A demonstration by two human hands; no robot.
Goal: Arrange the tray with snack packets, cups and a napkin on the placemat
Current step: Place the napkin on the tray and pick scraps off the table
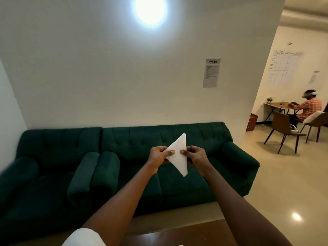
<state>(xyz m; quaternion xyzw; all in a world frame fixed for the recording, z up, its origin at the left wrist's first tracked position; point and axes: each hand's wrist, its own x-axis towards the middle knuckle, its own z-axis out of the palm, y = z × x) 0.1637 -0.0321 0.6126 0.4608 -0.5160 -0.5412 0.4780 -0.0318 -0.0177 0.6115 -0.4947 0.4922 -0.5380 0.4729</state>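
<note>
A white napkin [178, 153], folded into a triangle, is held up in the air in front of me. My left hand [158, 155] pinches its left edge with thumb on the front. My right hand [195, 156] pinches its right edge the same way. One point of the napkin sticks up, another hangs down below my hands. The tray, snack packets, cups and placemat are not in view.
A dark green sofa [177, 174] and matching armchair [53, 166] stand against the white wall ahead. A brown table edge [177, 233] shows at the bottom. At the far right a person [308, 107] sits at a desk with brown chairs [284, 132].
</note>
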